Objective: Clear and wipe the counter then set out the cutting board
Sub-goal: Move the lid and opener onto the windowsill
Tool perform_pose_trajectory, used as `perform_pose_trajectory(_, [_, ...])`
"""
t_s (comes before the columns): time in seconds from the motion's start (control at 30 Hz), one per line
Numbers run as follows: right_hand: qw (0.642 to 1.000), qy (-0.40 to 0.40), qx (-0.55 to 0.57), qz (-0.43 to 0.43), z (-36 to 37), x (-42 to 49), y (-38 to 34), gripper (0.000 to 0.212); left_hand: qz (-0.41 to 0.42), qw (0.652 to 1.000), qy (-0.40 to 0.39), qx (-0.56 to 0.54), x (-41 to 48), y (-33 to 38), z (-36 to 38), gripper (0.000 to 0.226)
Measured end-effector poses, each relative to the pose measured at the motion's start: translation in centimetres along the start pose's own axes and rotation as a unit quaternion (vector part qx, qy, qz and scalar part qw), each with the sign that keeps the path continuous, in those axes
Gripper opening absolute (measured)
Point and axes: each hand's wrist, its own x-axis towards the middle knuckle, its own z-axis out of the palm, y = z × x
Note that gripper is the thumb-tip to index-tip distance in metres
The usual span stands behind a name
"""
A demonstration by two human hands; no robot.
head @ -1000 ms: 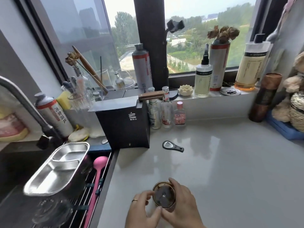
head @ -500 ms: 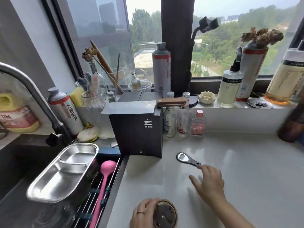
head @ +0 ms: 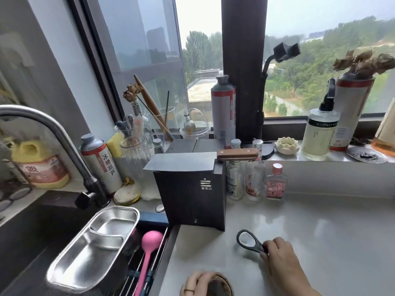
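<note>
A black bottle opener (head: 249,240) with a loop head lies on the pale counter (head: 320,236) in front of a black knife block (head: 193,195). My right hand (head: 280,256) pinches the opener's handle end. At the bottom edge, my left hand (head: 197,284) curls round a small round brown lidded jar (head: 220,285), which is partly cut off by the frame. No cutting board or cloth is in view.
A cleaver (head: 183,162) lies on the knife block. Three small bottles (head: 255,180) stand beside it. The sink (head: 32,227) at left holds a steel tray (head: 94,244) and a pink spoon (head: 147,251). Tall bottles (head: 319,133) line the windowsill.
My right hand left the jar, reached forward across the counter and took hold of the bottle opener's handle. My left hand stays on the jar. The view shifted closer and to the left.
</note>
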Motion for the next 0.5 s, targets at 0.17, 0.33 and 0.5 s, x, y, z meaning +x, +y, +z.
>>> perform_pose_trajectory(0.17, [0.988, 0.127, 0.051, -0.073, -4.2, 0.1, -3.2, 0.013, 0.182, 0.961, 0.176, 0.111, 1.2, 3.3, -1.4, 0.037])
perform_pose_trajectory(0.33, [0.974, 0.177, 0.097, -0.106, -11.4, 4.4, -7.2, 0.027, 0.248, 0.937, 0.221, 0.113, 5.6, 9.9, -7.3, 0.055])
perform_pose_trajectory(0.5, [0.986, 0.134, 0.06, -0.079, -14.9, 11.3, -10.0, 0.027, 0.236, 0.941, 0.189, 0.151, 12.8, 13.7, -11.9, 0.062])
